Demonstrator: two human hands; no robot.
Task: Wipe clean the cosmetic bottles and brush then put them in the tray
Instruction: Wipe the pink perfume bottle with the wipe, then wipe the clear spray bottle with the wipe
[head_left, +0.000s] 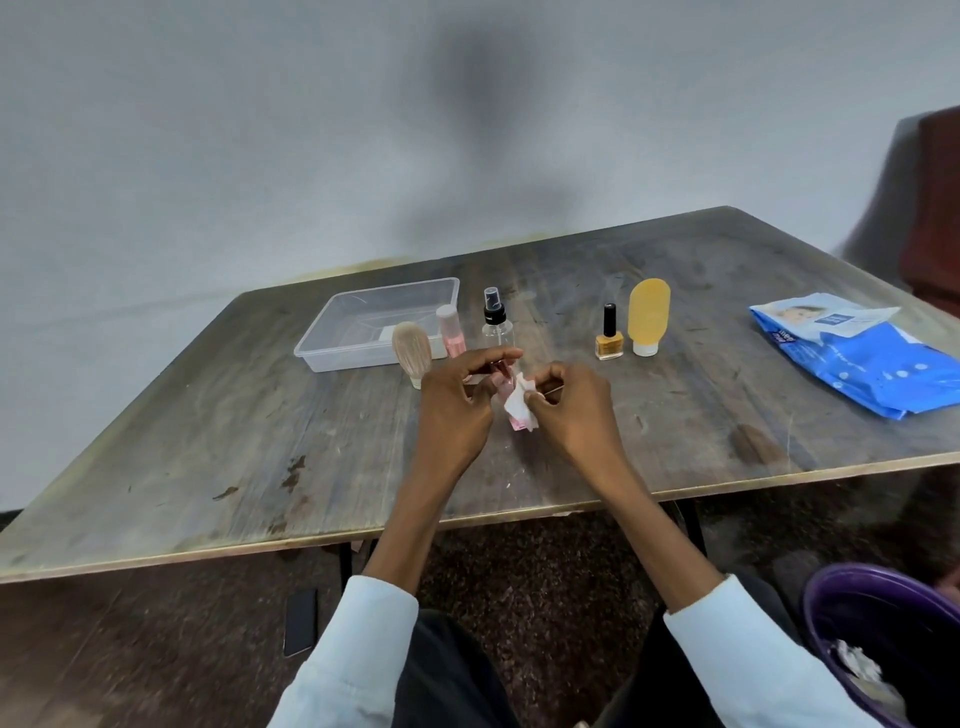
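Blue wipes pack (862, 353), yellow nail polish (608, 340), clear tray (322, 353).

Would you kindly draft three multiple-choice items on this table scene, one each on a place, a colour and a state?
1. Where is the wipes pack?
A. inside the tray
B. at the table's right side
C. on the floor

2. What colour is the nail polish bottle's cap?
A. black
B. white
C. pink

3. What is in the tray?
A. two bottles
B. the brush
C. no cosmetic item yet

Key: 1 B, it lies right of the orange tube; 2 A, the cap is black; 3 C, bottles and brush stand outside it.
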